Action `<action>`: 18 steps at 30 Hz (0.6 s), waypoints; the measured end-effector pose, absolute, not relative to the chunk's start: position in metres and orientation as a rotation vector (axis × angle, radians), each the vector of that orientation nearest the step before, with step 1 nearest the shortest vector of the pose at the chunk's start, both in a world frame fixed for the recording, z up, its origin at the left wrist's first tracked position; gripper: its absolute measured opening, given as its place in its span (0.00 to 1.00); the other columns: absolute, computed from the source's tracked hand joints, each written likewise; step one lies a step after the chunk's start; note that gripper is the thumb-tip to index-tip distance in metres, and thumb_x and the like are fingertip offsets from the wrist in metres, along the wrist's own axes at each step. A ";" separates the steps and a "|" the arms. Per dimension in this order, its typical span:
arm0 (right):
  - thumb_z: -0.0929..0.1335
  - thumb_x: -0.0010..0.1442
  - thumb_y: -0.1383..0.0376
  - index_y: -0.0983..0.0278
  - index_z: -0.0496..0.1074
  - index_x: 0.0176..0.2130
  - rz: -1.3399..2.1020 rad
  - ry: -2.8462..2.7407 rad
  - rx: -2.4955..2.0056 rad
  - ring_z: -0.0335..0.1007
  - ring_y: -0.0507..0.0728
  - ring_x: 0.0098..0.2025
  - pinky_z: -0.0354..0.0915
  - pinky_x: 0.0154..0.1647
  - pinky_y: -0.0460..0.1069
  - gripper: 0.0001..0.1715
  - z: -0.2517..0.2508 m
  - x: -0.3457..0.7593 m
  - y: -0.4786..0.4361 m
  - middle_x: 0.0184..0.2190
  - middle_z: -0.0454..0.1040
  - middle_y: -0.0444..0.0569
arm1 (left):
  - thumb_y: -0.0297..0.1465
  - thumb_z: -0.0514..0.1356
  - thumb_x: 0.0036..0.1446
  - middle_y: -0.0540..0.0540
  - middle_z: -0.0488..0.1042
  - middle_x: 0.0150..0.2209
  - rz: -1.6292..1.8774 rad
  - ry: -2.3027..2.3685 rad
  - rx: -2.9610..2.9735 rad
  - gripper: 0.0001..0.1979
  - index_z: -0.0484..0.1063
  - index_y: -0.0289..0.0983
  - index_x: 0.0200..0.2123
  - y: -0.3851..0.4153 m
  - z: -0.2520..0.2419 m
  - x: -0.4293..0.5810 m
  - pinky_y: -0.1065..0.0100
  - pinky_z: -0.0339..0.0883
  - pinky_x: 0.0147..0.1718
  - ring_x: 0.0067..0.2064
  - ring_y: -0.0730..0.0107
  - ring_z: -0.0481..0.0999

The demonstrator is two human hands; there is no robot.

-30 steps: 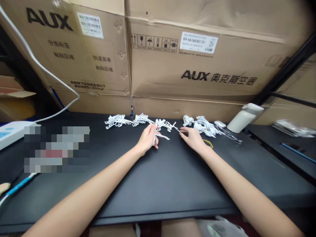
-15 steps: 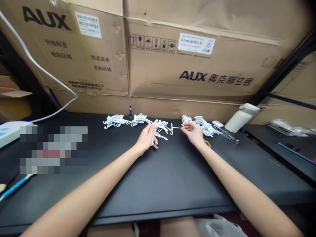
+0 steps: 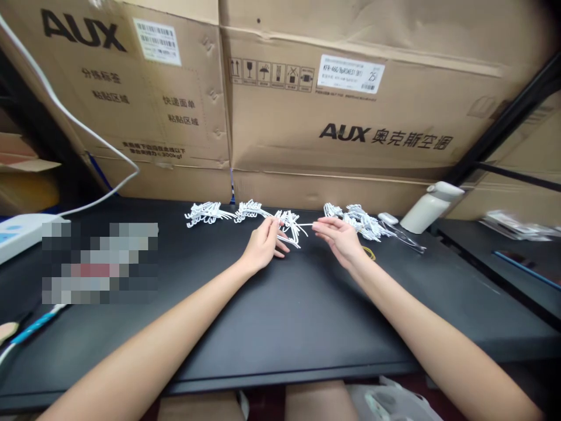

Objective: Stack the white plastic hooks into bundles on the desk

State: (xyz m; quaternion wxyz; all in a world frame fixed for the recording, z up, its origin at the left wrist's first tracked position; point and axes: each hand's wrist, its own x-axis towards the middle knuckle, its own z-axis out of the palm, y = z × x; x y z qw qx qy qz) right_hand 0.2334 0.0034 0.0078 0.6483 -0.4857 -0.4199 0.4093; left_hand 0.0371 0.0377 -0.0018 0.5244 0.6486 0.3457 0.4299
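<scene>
Near the back of the black table, my left hand (image 3: 262, 242) is closed around a few thin white wire hooks (image 3: 290, 241), whose ends poke out to its right. My right hand (image 3: 339, 237) pinches the straight end of one white wire hook (image 3: 307, 224) between thumb and fingertips. That hook points left toward the left hand, and its far end overlaps a small heap of hooks (image 3: 288, 218) just behind. Two more bunches of white hooks (image 3: 205, 213) lie to the left. A larger pile of hooks (image 3: 366, 223) sits behind and right of my right hand.
Large cardboard boxes (image 3: 280, 140) stand along the back. On the right are a pale bottle (image 3: 432, 207), a clear plastic bag (image 3: 405, 238) and a yellow band (image 3: 369, 252). A white power strip (image 3: 26, 234) and a blurred-out item (image 3: 96, 263) lie on the left.
My right hand has moved a little left with the pinched hook, closer to my left hand. The left hand stays nearly in place, with its hooks turned slightly.
</scene>
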 end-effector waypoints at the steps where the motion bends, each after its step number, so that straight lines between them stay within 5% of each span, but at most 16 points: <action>1: 0.78 0.36 0.61 0.63 0.74 0.31 0.933 -0.955 -1.107 0.76 0.58 0.37 0.71 0.43 0.54 0.20 0.006 0.229 0.002 0.30 0.79 0.49 | 0.43 0.48 0.62 0.48 0.72 0.31 1.033 0.826 1.557 0.15 0.62 0.37 0.41 0.037 -0.002 0.037 0.71 0.72 0.20 0.25 0.72 0.77; 13: 0.79 0.34 0.61 0.66 0.75 0.29 0.994 -0.974 -1.172 0.75 0.56 0.33 0.71 0.37 0.52 0.21 -0.001 0.203 -0.008 0.29 0.79 0.50 | 0.39 0.48 0.63 0.48 0.72 0.33 1.205 0.834 1.559 0.16 0.61 0.39 0.50 0.035 0.001 0.037 0.70 0.73 0.27 0.28 0.72 0.77; 18: 0.79 0.34 0.61 0.66 0.75 0.29 1.087 -1.075 -1.186 0.74 0.54 0.31 0.70 0.33 0.50 0.20 0.001 0.204 -0.010 0.28 0.78 0.49 | 0.41 0.48 0.63 0.47 0.70 0.31 1.237 0.836 1.677 0.17 0.65 0.36 0.46 0.035 0.002 0.036 0.75 0.69 0.19 0.24 0.76 0.72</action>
